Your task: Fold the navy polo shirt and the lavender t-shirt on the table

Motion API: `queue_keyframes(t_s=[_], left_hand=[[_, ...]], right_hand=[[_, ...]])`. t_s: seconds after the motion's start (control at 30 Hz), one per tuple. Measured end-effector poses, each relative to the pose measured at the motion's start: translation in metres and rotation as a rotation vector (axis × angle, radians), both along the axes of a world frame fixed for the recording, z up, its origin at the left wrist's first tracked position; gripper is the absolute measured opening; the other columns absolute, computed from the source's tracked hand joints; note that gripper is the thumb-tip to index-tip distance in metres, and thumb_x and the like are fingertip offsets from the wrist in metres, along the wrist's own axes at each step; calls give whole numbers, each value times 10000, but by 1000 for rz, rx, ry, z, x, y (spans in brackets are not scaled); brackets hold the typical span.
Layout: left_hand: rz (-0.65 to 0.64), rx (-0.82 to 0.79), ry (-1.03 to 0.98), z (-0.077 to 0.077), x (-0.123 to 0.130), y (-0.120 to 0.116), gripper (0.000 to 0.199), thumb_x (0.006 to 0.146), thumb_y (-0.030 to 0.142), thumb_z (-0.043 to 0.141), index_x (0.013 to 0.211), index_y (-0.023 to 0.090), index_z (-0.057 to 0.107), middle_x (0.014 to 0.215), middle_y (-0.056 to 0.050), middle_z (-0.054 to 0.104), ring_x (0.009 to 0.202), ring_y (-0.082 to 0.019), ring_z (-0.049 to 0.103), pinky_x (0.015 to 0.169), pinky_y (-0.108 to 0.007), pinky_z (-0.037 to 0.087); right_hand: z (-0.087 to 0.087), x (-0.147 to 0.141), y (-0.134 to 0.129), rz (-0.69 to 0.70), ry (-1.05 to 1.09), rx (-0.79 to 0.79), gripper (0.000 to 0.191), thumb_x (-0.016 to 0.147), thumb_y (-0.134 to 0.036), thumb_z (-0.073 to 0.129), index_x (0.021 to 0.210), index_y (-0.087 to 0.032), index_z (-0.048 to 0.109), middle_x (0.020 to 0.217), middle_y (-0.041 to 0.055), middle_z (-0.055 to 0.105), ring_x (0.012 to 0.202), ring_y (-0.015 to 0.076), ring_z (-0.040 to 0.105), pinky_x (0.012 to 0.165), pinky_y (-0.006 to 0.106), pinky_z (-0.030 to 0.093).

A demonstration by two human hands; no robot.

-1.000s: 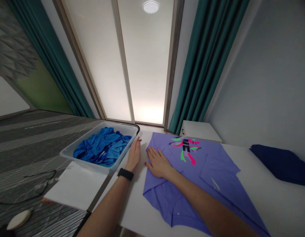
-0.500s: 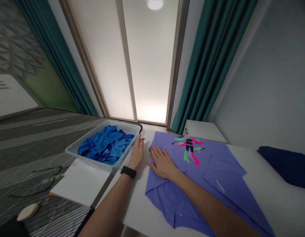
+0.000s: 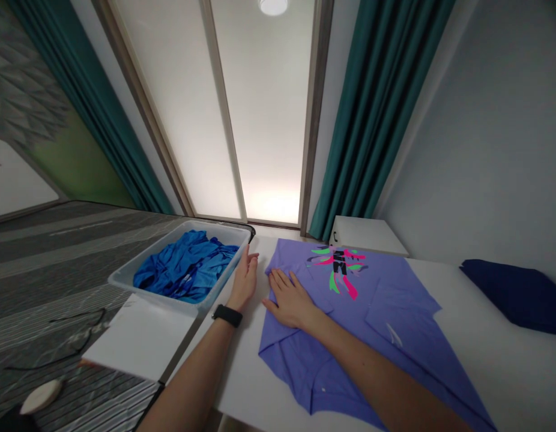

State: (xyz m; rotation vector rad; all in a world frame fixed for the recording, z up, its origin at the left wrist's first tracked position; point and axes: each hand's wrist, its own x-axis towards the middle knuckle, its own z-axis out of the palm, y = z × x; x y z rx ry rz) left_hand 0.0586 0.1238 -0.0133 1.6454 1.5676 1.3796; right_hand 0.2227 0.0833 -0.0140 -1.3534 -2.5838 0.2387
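The purple shirt [image 3: 395, 294] lay spread on the white table [image 3: 485, 348], its bright print [image 3: 340, 264] facing up near the far edge. It looked light, soft and limp, not fragile, likely to crease or slide as a sheet if dragged from 1 spot. The surest hold seemed to be 2 separated points along an edge, pinched through every layer, with the loose cloth supported; the folded part on its left side could have slipped open if only the top layer was taken.

Its long axis appeared to run from the far left, by the hands, toward the near right, where the cloth left the view. Which end was the collar could not be told with certainty.

The right hand [image 3: 290, 302] rested palm down on the shirt's left side, fingers extended and slightly apart, gripping nothing. The left hand [image 3: 245, 282], with a black wristband [image 3: 227, 315] below it, was just beside the shirt, turned on its side, loosely open and without anything in it.

Farther left, the clear bin [image 3: 170, 305] held crumpled blue cloth [image 3: 188, 264]. Folded navy cloth [image 3: 516, 294] lay well apart on the right, and a white cabinet [image 3: 368, 231] stood beyond the far edge.
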Motion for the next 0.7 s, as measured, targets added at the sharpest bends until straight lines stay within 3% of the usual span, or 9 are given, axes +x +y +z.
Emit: queue_keyframes(t_s=[0.2,0.37,0.7], left_hand=[[-11,25,-35,-3,-3,3,550,978,352,372,1493,168,319,1216,-114,639,1153,-211,589,1069,-406,378],[-47,33,-64,-5,-2,3,536,976,367,388,1479,189,340,1229,-117,628,1109,-213,613,1041,-430,401],[-75,45,-58,-2,0,0,511,965,361,386,1443,182,373,1223,-124,627,1004,-196,659,944,-394,472]], right_hand=[[13,1,-5,-11,-33,34,736,970,-567,257,1492,-53,325,1560,168,294,1459,266,217,1192,490,73],[26,4,-5,-10,-65,-48,702,977,-533,258,1464,-41,374,1532,178,355,1436,266,277,1185,492,110],[21,6,-5,-11,-58,-36,668,962,-505,322,1458,-63,391,1526,167,374,1423,268,300,1170,502,167]])
